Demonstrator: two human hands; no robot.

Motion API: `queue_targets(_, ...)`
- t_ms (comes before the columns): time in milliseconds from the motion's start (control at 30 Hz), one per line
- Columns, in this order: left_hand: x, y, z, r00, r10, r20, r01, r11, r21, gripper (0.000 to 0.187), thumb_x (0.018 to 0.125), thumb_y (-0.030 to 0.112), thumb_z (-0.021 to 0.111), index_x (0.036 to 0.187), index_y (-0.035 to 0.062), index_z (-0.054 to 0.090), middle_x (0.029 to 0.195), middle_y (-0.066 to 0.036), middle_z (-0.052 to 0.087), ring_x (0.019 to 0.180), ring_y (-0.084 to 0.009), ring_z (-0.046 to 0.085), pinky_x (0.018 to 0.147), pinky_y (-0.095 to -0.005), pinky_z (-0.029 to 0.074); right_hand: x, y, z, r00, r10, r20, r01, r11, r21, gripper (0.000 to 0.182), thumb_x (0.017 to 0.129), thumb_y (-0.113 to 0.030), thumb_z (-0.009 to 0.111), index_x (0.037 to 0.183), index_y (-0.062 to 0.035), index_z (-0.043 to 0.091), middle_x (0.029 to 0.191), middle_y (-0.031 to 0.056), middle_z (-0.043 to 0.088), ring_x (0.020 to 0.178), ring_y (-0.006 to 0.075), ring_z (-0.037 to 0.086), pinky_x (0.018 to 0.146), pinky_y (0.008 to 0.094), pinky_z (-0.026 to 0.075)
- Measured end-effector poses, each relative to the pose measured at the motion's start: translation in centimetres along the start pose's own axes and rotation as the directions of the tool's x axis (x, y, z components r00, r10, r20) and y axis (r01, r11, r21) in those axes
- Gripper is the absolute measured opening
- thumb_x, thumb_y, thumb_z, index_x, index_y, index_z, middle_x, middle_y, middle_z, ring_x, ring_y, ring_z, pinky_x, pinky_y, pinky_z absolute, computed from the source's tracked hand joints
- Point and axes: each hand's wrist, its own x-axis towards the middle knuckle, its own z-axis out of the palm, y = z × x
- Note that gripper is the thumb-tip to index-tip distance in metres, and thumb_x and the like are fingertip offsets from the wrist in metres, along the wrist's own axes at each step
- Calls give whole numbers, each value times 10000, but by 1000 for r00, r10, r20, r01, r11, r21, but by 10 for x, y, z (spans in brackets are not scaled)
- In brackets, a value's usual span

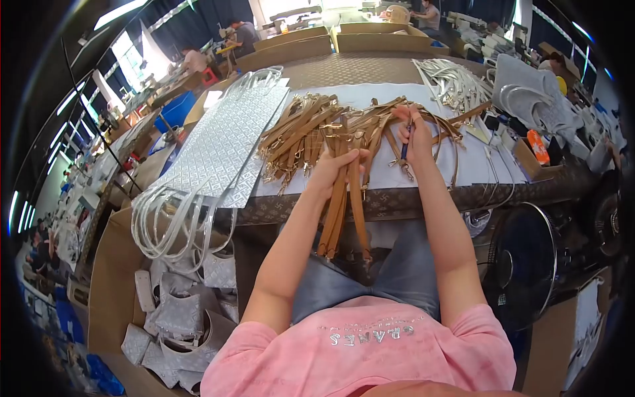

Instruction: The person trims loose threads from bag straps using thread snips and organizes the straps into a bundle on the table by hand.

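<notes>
Tan leather straps with gold metal clasps (344, 198) hang from my left hand (340, 169), which is clenched around a bunch of them at the front edge of the counter (423, 198), so their long ends dangle down over my lap. My right hand (413, 135) is closed on a slim dark pen-like tool (404, 147), its tip pointing down at the white sheet (476, 165) just beside the bunch. Behind my hands lies a loose heap of the same tan straps (304, 126), and to the left of it a stack of silver patterned panels (221, 142) with white handles (165, 221) spilling off the edge. A black fan (522, 264) stands near my right knee. The risk I see is in the hanging ends — if my left fingers slacken, the straps could slide off the edge onto the floor. The heap behind is tangled too, so pulling one strap may drag others with it, and the clasps could scratch the leather.
</notes>
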Motion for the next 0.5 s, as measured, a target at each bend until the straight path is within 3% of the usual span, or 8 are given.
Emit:
queue_targets(33, 0, 1, -5, 1000, 7, 17, -6, 1000, -22, 246, 892, 135, 654, 1108, 36, 591, 883, -69, 685, 645, -136, 631, 432, -215, 419, 5, 4, -3, 1000, -6, -3, 6, 1000, 6, 377, 997, -289, 448, 1132, 28, 602, 959, 58, 650, 464, 47, 335, 413, 205, 278)
queue_targets(133, 5, -1, -13, 998, 20, 59, -16, 998, -63, 228, 904, 141, 639, 1096, 25, 602, 901, -94, 695, 644, -132, 634, 431, -215, 419, 17, 27, -9, 960, 89, 265, -24, 970, -241, 360, 981, -273, 460, 1132, 27, 592, 1051, 93, 671, 470, 53, 378, 423, 200, 302)
queue_targets(167, 8, -1, -15, 998, 31, 57, -27, 998, -58, 227, 908, 152, 636, 1089, 18, 608, 887, -89, 691, 636, -127, 628, 430, -217, 421, 18, 32, -12, 961, 84, 265, -19, 971, -237, 360, 981, -273, 460, 1132, 27, 592, 1051, 93, 671, 470, 53, 378, 423, 200, 302)
queue_targets(267, 17, 3, -24, 997, 59, 42, -57, 998, -41, 233, 915, 173, 630, 1075, 4, 621, 859, -78, 684, 619, -117, 618, 429, -220, 424, 19, 46, -9, 903, 212, 373, -5, 874, -485, 327, 966, -268, 494, 1068, 4, 644, 940, 90, 700, 478, 49, 453, 408, 206, 356)
queue_targets(300, 21, 4, -27, 998, 49, 29, -48, 997, -56, 237, 917, 184, 629, 1070, 3, 627, 845, -71, 681, 607, -113, 608, 429, -217, 422, 21, 52, -9, 901, 211, 380, -1, 876, -482, 327, 966, -268, 494, 1068, 4, 644, 940, 90, 700, 478, 49, 453, 408, 206, 356)
queue_targets(400, 30, 4, -32, 1000, 30, 3, -30, 995, -93, 249, 920, 207, 627, 1060, 2, 639, 815, -57, 674, 583, -105, 589, 431, -211, 417, 24, 69, -18, 900, 95, 426, 326, 502, -801, 297, 947, -235, 513, 1028, -9, 689, 873, 89, 718, 590, 123, 607, 505, 270, 465)
queue_targets(433, 32, 3, -31, 1000, 30, 0, -30, 995, -95, 258, 919, 213, 628, 1073, 6, 633, 782, -46, 659, 567, -105, 577, 431, -209, 415, 27, 73, -20, 898, 95, 429, 330, 500, -801, 297, 947, -235, 513, 1028, -9, 689, 873, 89, 718, 590, 123, 607, 505, 270, 465)
queue_targets(500, 32, 5, -26, 1000, 26, -7, -26, 995, -101, 278, 918, 226, 630, 1098, 13, 620, 716, -23, 630, 535, -105, 552, 433, -205, 411, 30, 79, -23, 863, -53, 502, 490, 329, -807, 279, 933, -220, 524, 1013, -21, 703, 872, 107, 721, 717, 176, 660, 614, 307, 502)
